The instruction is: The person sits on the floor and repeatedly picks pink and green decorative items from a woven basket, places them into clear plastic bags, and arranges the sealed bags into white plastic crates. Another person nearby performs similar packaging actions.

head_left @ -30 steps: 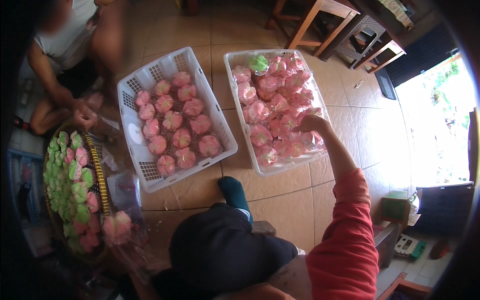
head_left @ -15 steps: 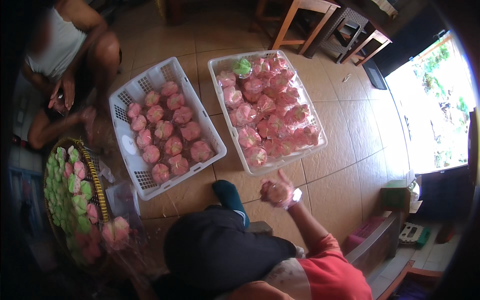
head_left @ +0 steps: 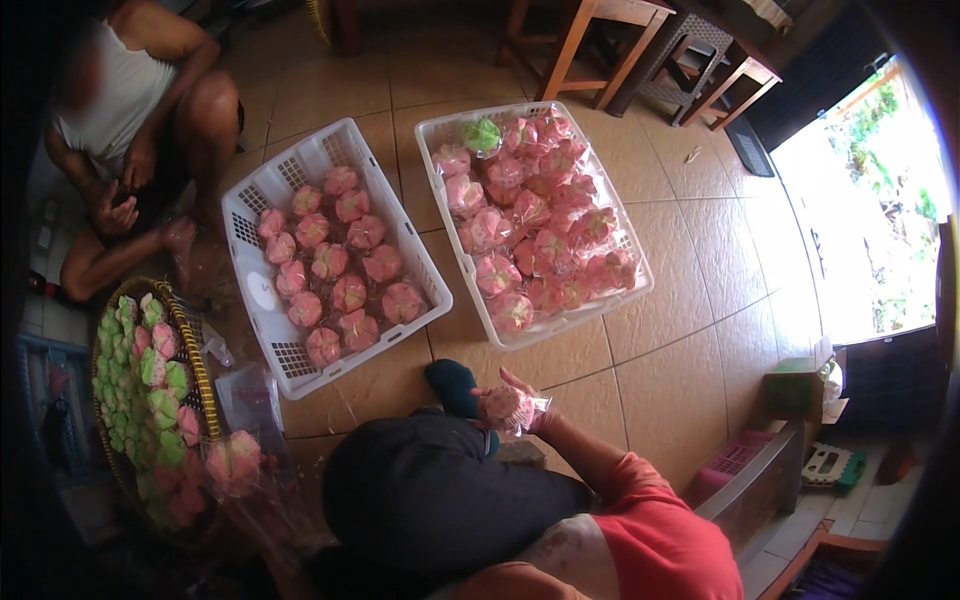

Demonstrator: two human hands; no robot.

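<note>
My right hand (head_left: 512, 408) is above my right knee, its fingers curled round a pink flower-shaped cake (head_left: 506, 404) in clear plastic wrap. At the lower left, my left hand (head_left: 252, 520) is dim and mostly hidden behind clear film; it appears to hold another pink cake (head_left: 233, 460) in a clear bag beside the round basket's rim. Ahead of me, a white crate (head_left: 437, 305) holds several wrapped pink cakes in rows. A second white crate (head_left: 545, 338), to its right, is packed with more of them and one green cake (head_left: 482, 137).
A round woven basket (head_left: 205, 385) with green and pink cakes stands at my left. Clear plastic bags (head_left: 250, 400) lie beside it. Another person (head_left: 150, 100) sits on the floor at the far left. Wooden stools (head_left: 600, 50) stand at the back; a green box (head_left: 792, 390) is at right.
My right hand has moved left and toward me, from over the floor to above my knee, still with the wrapped cake. My left hand has hardly moved. The other person's hands have shifted.
</note>
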